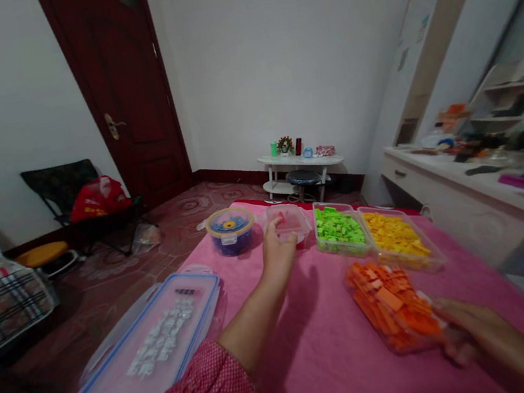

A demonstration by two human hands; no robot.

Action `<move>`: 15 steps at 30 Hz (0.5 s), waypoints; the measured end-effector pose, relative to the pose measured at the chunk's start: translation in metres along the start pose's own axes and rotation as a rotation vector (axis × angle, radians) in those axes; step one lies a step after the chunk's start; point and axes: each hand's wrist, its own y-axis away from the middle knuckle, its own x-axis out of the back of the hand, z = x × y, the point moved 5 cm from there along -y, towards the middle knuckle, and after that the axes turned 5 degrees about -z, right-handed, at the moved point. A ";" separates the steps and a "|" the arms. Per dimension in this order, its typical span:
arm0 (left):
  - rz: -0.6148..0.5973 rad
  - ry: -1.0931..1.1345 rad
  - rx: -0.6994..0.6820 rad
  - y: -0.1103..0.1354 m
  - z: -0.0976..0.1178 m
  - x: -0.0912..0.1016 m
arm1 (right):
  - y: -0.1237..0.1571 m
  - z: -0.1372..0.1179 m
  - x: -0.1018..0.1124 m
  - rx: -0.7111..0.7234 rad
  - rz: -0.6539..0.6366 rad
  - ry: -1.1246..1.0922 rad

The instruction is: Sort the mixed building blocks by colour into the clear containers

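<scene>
At the far side of the table, my left hand point(278, 246) grips the near left corner of a clear plastic container point(298, 222), thumb at its front and fingers over its side. The container looks pinkish; I cannot make out whether anything lies in it. My right hand point(459, 328), blurred, holds the near right end of a clear box point(397, 348) heaped with orange plastic blocks point(390, 301). Behind that box stand a box of green blocks point(338, 228) and a box of yellow blocks point(393, 236).
Left of my left hand is a round blue bowl with a yellow-rimmed lid point(231, 229). A long blue-rimmed lidded box point(152, 351) lies on the pink tablecloth point(325, 358) at the left. Beyond are a white side table point(303, 161), a chair with a red bag point(99, 198) and a cluttered counter point(475, 171).
</scene>
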 end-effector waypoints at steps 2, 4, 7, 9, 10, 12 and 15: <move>-0.074 -0.022 -0.040 0.011 0.024 0.006 | -0.007 -0.014 -0.039 0.040 -0.117 0.015; -0.154 -0.044 -0.065 0.020 0.044 0.017 | -0.012 -0.035 -0.083 0.102 -0.233 0.049; -0.285 -0.130 -0.091 0.034 0.063 0.045 | -0.021 -0.062 -0.145 0.131 -0.341 0.084; -0.327 -0.277 -0.121 0.044 0.066 0.072 | -0.029 -0.076 -0.178 0.165 -0.364 0.083; -0.347 -0.394 -0.127 0.050 0.064 0.087 | -0.032 -0.080 -0.192 0.181 -0.372 0.086; -0.361 -0.638 -0.162 0.065 0.054 0.119 | -0.039 -0.083 -0.211 0.193 -0.395 0.069; -0.341 -0.924 -0.182 0.094 0.022 0.171 | -0.051 -0.082 -0.210 0.224 -0.435 0.035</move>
